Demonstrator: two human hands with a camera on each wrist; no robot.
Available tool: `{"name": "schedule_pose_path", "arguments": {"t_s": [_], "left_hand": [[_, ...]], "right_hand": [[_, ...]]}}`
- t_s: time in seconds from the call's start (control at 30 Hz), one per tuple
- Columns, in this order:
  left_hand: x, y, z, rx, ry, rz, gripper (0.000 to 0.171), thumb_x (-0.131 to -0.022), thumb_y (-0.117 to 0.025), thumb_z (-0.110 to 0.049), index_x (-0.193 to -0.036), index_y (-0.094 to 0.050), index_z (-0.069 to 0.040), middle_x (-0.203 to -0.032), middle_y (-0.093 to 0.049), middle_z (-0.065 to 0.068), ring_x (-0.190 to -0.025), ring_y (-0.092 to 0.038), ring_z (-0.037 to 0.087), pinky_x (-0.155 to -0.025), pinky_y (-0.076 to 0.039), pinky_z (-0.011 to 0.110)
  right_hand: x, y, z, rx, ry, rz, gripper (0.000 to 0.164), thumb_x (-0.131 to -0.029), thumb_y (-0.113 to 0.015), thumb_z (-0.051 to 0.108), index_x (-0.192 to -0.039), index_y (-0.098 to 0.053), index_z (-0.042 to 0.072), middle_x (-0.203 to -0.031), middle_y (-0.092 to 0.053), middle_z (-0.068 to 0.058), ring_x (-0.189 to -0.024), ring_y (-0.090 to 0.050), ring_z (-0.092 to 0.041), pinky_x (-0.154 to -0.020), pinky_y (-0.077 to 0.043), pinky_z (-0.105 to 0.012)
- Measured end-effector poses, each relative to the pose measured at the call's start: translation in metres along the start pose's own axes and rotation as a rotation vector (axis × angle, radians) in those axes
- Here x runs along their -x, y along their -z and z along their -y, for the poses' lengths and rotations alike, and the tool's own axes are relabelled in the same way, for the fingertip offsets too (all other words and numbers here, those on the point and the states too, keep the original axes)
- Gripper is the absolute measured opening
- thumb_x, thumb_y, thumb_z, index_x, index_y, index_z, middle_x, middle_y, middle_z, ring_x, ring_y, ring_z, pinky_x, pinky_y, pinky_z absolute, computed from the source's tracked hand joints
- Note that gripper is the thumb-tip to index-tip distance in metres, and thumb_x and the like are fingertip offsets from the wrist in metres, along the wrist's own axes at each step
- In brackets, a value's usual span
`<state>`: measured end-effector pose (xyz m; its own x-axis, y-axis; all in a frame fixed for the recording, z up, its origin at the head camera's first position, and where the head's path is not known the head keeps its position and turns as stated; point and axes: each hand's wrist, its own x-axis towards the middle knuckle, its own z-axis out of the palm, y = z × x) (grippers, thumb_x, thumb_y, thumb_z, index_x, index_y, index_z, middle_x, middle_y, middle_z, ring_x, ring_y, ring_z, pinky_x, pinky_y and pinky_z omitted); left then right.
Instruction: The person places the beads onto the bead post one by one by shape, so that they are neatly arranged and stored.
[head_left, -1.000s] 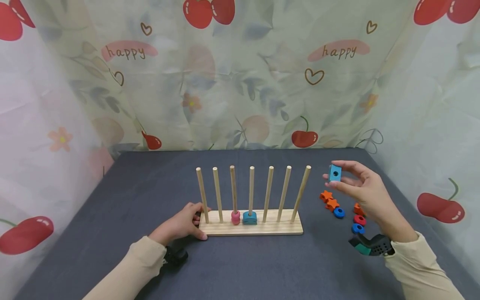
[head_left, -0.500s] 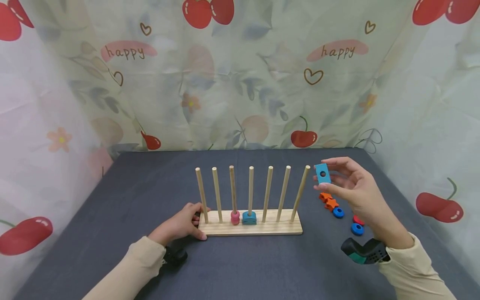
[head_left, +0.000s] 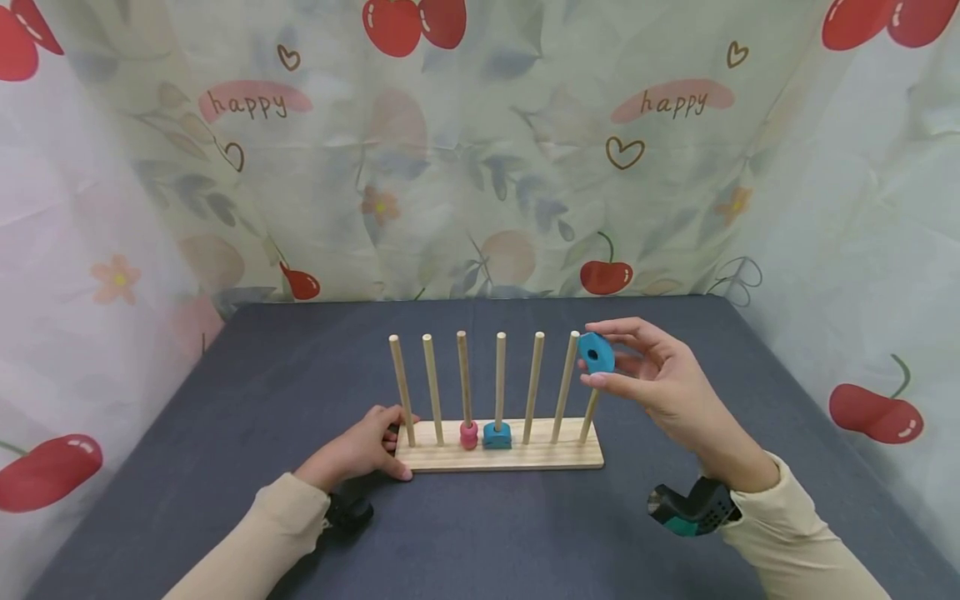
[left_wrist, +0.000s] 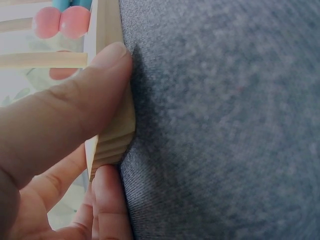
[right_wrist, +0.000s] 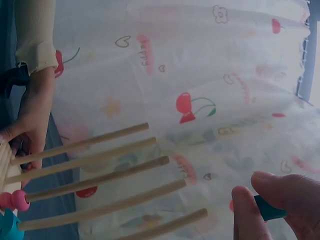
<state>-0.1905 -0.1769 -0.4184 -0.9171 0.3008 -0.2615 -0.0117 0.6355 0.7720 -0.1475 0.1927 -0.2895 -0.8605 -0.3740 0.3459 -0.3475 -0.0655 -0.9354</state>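
Observation:
In the head view my left hand [head_left: 365,446] grips the left end of a wooden peg board [head_left: 517,458], thumb at the front edge. The left wrist view shows that thumb [left_wrist: 70,102] across the board and fingers against its end. A pink bead piece [head_left: 468,436] sits low on the third peg from the left, and a teal block [head_left: 497,437] low on the fourth. My right hand [head_left: 667,387] pinches a blue block [head_left: 605,353] with a hole through it. The block is held beside the top of the sixth peg [head_left: 567,387] and hides the rightmost peg's top.
A dark grey cloth [head_left: 480,533] covers the table. Upright pegs stand in a row, the nearest to my right hand partly covered. A printed curtain [head_left: 480,167] closes off the back and sides. A black wrist camera [head_left: 693,507] hangs under my right wrist.
My right hand has moved left with the blue block, from beyond the board's right side to the right-hand pegs, and the block has turned. Loose orange, blue and red pieces are now hidden behind it.

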Motion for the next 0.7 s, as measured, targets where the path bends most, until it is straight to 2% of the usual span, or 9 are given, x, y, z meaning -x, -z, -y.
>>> {"name": "schedule_pose_path", "arguments": {"t_s": [0.2, 0.3, 0.43, 0.53, 0.63, 0.7], "left_hand": [[-0.002, 0.000, 0.002, -0.002, -0.002, 0.002, 0.073, -0.062, -0.089, -0.002, -0.127, -0.057, -0.008, -0.116, -0.041, 0.016, -0.105, -0.049, 0.027, -0.093, -0.046, 0.042], [-0.003, -0.001, 0.002, -0.011, 0.003, -0.001, 0.073, -0.062, -0.090, -0.003, -0.127, -0.057, -0.009, -0.115, -0.041, 0.015, -0.104, -0.049, 0.027, -0.092, -0.046, 0.042], [-0.003, -0.001, 0.002, -0.020, 0.013, -0.006, 0.072, -0.062, -0.090, -0.004, -0.126, -0.057, -0.009, -0.115, -0.042, 0.014, -0.104, -0.049, 0.026, -0.093, -0.045, 0.043], [-0.003, -0.001, 0.003, -0.023, 0.020, -0.010, 0.071, -0.063, -0.089, -0.003, -0.126, -0.057, -0.010, -0.115, -0.042, 0.013, -0.105, -0.049, 0.026, -0.093, -0.045, 0.044], [-0.003, -0.002, 0.004, -0.023, 0.017, -0.009, 0.071, -0.063, -0.089, -0.003, -0.126, -0.057, -0.010, -0.115, -0.042, 0.013, -0.104, -0.049, 0.026, -0.093, -0.045, 0.044], [-0.003, -0.002, 0.004, -0.021, 0.015, -0.009, 0.071, -0.063, -0.089, -0.003, -0.126, -0.057, -0.010, -0.114, -0.042, 0.013, -0.104, -0.049, 0.026, -0.093, -0.045, 0.044]], "right_hand": [[-0.005, -0.007, 0.002, -0.111, -0.014, 0.044, 0.040, -0.093, -0.056, -0.007, -0.129, -0.057, 0.010, -0.118, -0.057, -0.006, -0.101, -0.067, -0.020, -0.089, -0.053, -0.033], [-0.008, -0.010, 0.005, -0.124, -0.015, 0.042, 0.036, -0.098, -0.050, -0.001, -0.131, -0.055, 0.010, -0.119, -0.055, -0.007, -0.102, -0.066, -0.021, -0.092, -0.051, -0.033], [-0.013, -0.018, 0.007, -0.054, 0.012, -0.011, 0.037, -0.097, -0.054, 0.002, -0.133, -0.054, 0.009, -0.121, -0.056, -0.006, -0.103, -0.066, -0.019, -0.092, -0.051, -0.032], [-0.017, -0.025, 0.007, 0.044, 0.040, -0.095, 0.038, -0.094, -0.061, 0.003, -0.131, -0.056, 0.010, -0.121, -0.060, -0.003, -0.105, -0.064, -0.016, -0.090, -0.052, -0.028], [-0.022, -0.032, 0.007, 0.127, 0.073, -0.163, 0.038, -0.089, -0.067, 0.003, -0.125, -0.058, 0.008, -0.116, -0.063, 0.000, -0.104, -0.061, -0.015, -0.086, -0.052, -0.023], [-0.026, -0.036, 0.005, 0.141, 0.104, -0.181, 0.037, -0.088, -0.069, 0.002, -0.123, -0.059, 0.003, -0.113, -0.064, 0.001, -0.103, -0.061, -0.014, -0.084, -0.052, -0.022]]}}
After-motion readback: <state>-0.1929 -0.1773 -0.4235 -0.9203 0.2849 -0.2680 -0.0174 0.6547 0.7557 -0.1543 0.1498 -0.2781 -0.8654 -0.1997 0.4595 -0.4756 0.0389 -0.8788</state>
